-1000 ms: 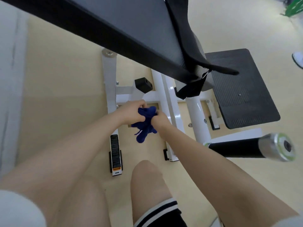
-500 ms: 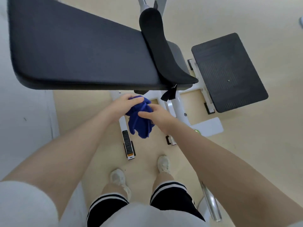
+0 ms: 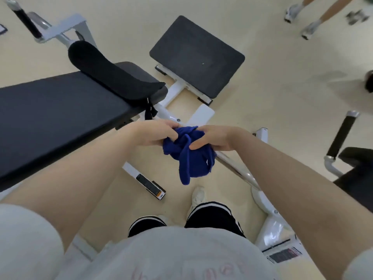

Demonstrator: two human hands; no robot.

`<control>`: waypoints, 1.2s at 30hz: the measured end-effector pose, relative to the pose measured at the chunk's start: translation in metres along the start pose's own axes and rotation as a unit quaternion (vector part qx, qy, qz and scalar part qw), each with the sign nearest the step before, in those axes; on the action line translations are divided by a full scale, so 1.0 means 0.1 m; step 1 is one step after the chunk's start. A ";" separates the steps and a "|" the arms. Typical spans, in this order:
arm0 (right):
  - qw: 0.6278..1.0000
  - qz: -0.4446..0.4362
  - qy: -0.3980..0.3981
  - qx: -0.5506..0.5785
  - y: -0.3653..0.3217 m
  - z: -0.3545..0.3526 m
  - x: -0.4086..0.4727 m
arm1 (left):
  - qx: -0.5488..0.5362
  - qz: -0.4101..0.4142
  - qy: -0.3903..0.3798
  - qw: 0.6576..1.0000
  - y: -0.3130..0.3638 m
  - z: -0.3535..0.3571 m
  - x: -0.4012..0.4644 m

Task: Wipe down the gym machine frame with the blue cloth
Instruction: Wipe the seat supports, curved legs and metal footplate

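Head view shows me both hands out in front at about waist height, with the cloth (image 3: 191,156) bunched between them. My left hand (image 3: 155,133) pinches the upper left of the bundle, fingers curled into the fabric; my right hand (image 3: 214,138) grips the upper right, thumb lying across the front. The cloth hangs in the air in a crumpled wad with one long tail dangling toward the floor (image 3: 282,98), touching nothing on the machine.

The white frame (image 3: 175,91) runs below and behind the hands, from under the black pad (image 3: 60,110) to the footplate (image 3: 197,57), and another white tube passes just beneath my right wrist.

The risks as I judge them: the cloth is knotted up, so if I go down to the frame like this only a small lump would meet the metal and most of the tube would be missed. The dangling tail could drag on the floor and pick up grit, then smear it onto the paint. It could also snag on the bolts or the strap (image 3: 150,112) hanging beneath the pad. Another person's legs (image 3: 314,21) are near the top right, well apart from me, yet worth watching if I step that way.
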State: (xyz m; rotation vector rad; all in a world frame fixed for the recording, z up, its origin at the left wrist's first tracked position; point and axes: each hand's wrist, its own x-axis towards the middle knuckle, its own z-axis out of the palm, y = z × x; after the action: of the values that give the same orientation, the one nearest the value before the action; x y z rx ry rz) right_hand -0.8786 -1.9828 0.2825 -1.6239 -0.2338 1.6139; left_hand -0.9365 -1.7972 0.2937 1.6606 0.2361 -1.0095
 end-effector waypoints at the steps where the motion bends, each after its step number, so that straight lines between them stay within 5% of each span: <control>1: 1.000 0.006 0.017 0.001 0.13 -0.07 -0.15 | 0.055 -0.004 -0.017 0.998 0.10 0.13 0.11; 5: 0.997 0.017 0.048 0.060 0.71 -0.35 -0.71 | 0.254 0.003 -0.050 0.966 0.47 0.64 0.57; 8: 0.990 0.018 0.078 0.114 1.11 -0.55 -1.01 | 0.278 0.020 -0.067 0.958 0.67 0.96 0.85; 14: 0.950 0.064 0.295 0.080 1.68 -0.97 -1.53 | 0.264 0.089 -0.039 0.960 1.06 1.47 1.39; 18: 0.884 0.093 0.454 0.056 1.94 -1.12 -1.76 | 0.292 0.118 -0.041 0.948 1.20 1.79 1.71; 23: 0.818 0.152 0.540 0.128 2.34 -1.19 -1.88 | 0.316 0.144 -0.103 0.932 1.34 2.01 2.14; 29: 0.657 0.146 0.668 0.319 2.71 -1.19 -2.18 | 0.330 0.150 -0.184 0.914 1.60 2.10 2.54; 36: 0.693 0.151 0.631 0.314 2.82 -1.48 -2.33 | 0.275 0.063 -0.167 0.945 1.92 2.60 2.84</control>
State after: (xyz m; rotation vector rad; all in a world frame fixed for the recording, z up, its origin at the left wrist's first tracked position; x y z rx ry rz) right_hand -0.8965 -2.3754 0.2527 -1.8245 1.2155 0.3162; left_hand -0.7711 -2.1880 0.2218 1.9266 -0.4112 -1.3153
